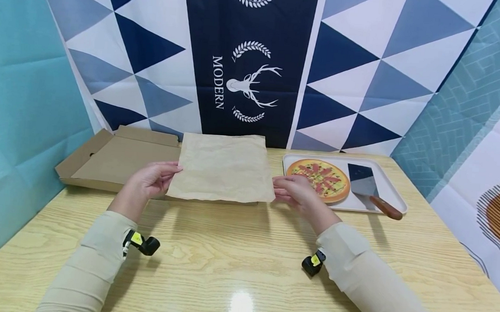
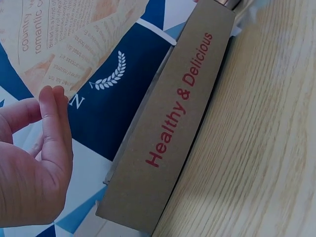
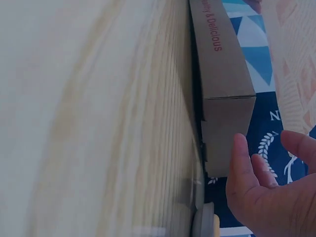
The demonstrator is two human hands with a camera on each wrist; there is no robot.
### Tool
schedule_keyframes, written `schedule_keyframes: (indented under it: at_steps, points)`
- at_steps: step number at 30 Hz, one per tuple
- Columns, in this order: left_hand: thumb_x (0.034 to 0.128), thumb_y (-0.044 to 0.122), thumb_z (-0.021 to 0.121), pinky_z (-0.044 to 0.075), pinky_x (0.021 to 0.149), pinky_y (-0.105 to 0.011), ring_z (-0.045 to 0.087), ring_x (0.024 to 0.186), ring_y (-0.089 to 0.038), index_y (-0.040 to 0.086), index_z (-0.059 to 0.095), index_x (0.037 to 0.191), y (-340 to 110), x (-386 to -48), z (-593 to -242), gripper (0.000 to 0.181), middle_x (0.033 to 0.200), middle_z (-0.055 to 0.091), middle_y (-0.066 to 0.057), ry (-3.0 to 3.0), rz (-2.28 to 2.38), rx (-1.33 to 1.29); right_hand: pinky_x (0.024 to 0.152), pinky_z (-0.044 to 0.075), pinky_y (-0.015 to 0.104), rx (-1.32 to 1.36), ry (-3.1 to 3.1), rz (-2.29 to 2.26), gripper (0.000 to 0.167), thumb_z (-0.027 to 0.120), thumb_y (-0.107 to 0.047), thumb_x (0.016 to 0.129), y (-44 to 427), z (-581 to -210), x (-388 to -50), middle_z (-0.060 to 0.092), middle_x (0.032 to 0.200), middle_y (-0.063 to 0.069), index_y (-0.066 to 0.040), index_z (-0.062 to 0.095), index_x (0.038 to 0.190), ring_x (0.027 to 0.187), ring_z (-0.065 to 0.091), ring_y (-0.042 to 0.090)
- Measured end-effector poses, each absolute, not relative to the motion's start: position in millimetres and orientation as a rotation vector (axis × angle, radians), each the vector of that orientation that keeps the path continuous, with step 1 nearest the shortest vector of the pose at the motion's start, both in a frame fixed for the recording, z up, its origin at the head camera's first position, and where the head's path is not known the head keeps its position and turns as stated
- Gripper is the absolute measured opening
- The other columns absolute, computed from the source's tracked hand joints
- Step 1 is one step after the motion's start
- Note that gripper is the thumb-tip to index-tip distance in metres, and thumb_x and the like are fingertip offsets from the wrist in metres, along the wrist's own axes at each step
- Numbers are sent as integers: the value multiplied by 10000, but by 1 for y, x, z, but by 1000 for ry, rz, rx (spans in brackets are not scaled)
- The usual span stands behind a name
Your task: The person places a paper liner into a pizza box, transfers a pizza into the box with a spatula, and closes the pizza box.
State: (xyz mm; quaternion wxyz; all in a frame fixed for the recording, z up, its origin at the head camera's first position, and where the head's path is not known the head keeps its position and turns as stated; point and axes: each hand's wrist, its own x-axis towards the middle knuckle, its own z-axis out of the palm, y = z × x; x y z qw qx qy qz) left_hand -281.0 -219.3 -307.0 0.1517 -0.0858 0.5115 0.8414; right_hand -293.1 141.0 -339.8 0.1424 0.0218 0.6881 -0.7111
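Observation:
A sheet of brown food wrapping paper [image 1: 223, 168] is stretched between both hands above the table. My left hand [image 1: 157, 176] pinches its left edge, while my right hand [image 1: 293, 188] pinches its lower right corner with the other fingers extended. Reddish print shows on the underside of the paper [image 2: 74, 39] in the left wrist view. Behind and below it stands a cardboard pizza box [image 2: 173, 138] marked "Healthy & Delicious"; the paper hides part of this box in the head view. An opened cardboard section [image 1: 132, 160] with raised flaps lies left of the paper.
To the right, a white tray [image 1: 397, 193] holds a pizza [image 1: 320, 180] and a pizza server [image 1: 363, 181], whose wooden handle overhangs the front rim. The wooden table [image 1: 225, 260] extends toward me. A patterned cloth [image 1: 256, 60] hangs behind.

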Motion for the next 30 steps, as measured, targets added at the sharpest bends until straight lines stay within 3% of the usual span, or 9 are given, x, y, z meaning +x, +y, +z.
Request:
schedule_keyframes:
  at_steps: [4, 11, 15, 23, 30]
  points:
    - [940, -124, 492, 572, 649, -218, 711, 702, -135, 36, 661, 865, -221, -282, -307, 243, 763, 724, -87, 1440, 2427, -236, 714, 579, 253, 43, 1990, -2034, 430, 518, -89, 1002, 137, -342, -299, 631, 1111, 190, 155, 443, 1348, 712, 673, 96]
    - [946, -116, 492, 573, 644, -220, 713, 695, -138, 37, 657, 873, -224, -284, -310, 237, 763, 723, -85, 1429, 2425, -241, 640, 574, 247, 69, 1979, -2004, 425, 508, -85, 995, 128, -346, -308, 637, 834, 61, 153, 418, 1335, 636, 657, 82]
    - [949, -113, 486, 570, 635, -212, 709, 689, -129, 43, 658, 863, -226, -287, -314, 247, 754, 720, -77, 1444, 2419, -230, 630, 570, 254, 74, 1987, -1978, 470, 515, -109, 989, 123, -348, -313, 648, 798, 49, 158, 409, 1360, 623, 649, 85]
    - [956, -115, 475, 573, 636, -221, 709, 689, -130, 48, 672, 830, -229, -289, -318, 284, 747, 721, -76, 1449, 2425, -238, 719, 594, 373, 123, 1932, -1956, 478, 569, -153, 965, 117, -354, -324, 661, 853, 99, 113, 454, 1346, 656, 647, 135]
    - [949, -106, 489, 569, 641, -207, 705, 692, -116, 60, 679, 825, -234, -289, -319, 281, 747, 721, -61, 1472, 2426, -256, 698, 594, 361, 106, 1953, -1908, 490, 560, -152, 975, 110, -350, -320, 650, 912, 101, 94, 422, 1376, 707, 653, 150]
